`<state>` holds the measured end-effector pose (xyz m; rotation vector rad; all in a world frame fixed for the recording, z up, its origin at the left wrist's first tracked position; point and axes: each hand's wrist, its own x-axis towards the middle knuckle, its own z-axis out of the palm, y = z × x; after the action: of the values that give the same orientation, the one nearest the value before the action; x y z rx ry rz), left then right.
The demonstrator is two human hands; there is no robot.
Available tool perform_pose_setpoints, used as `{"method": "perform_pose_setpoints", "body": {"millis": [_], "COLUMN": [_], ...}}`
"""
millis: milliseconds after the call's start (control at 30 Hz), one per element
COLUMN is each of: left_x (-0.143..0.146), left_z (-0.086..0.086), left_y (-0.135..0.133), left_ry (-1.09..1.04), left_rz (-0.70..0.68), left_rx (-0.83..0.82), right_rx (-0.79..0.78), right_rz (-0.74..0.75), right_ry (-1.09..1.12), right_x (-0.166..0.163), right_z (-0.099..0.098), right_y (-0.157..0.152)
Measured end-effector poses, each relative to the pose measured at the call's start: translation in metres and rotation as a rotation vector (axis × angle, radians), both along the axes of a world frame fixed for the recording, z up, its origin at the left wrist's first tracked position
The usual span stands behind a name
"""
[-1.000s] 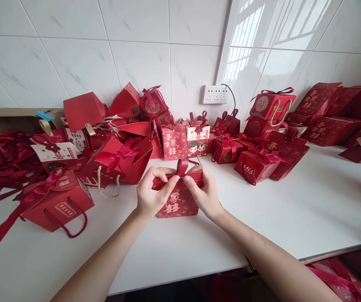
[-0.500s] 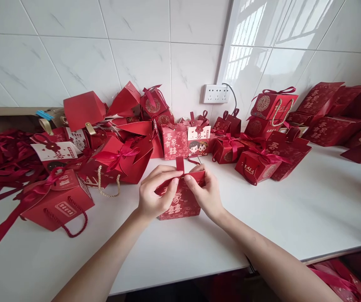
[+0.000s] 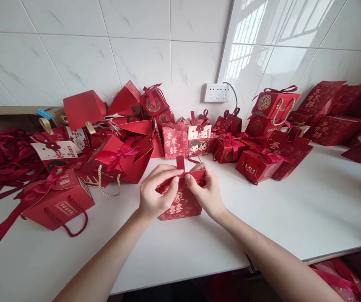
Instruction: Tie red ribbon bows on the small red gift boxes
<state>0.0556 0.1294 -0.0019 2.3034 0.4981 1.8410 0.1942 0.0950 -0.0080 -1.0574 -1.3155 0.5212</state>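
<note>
Spanning near field: white table [image 3: 293, 218]. Heap of red gift boxes [image 3: 120, 155] along far edge, against tiled wall [image 3: 105, 58]. Small red box [image 3: 180, 205] stands upright near table centre, near side of heap. Left hand [image 3: 151, 197] and right hand [image 3: 207, 193] both pinch its top flaps, thumb against forefinger, fingertips almost meeting. Red ribbon tab [image 3: 180, 164] sticks up between them at box top.

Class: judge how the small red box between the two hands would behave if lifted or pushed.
The small red box looks like thin folded card: probably light, easily dented. Its top flaps bend where the left hand and right hand pinch them, so likely floppy. Flat-based on the smooth white table, it should slide, not roll.
</note>
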Motion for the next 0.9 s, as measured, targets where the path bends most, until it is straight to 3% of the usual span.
{"method": "perform_pose_setpoints", "body": {"millis": [900], "left_x": [0.0017], "left_z": [0.002], "left_y": [0.0004], "left_ry": [-0.006], "left_rz": [0.041], "left_rx": [-0.064], "right_rx": [0.01], "right_rz": [0.03], "right_ry": [0.007], "right_x": [0.0011], "right_z": [-0.0028], "right_y": [0.0043]}}
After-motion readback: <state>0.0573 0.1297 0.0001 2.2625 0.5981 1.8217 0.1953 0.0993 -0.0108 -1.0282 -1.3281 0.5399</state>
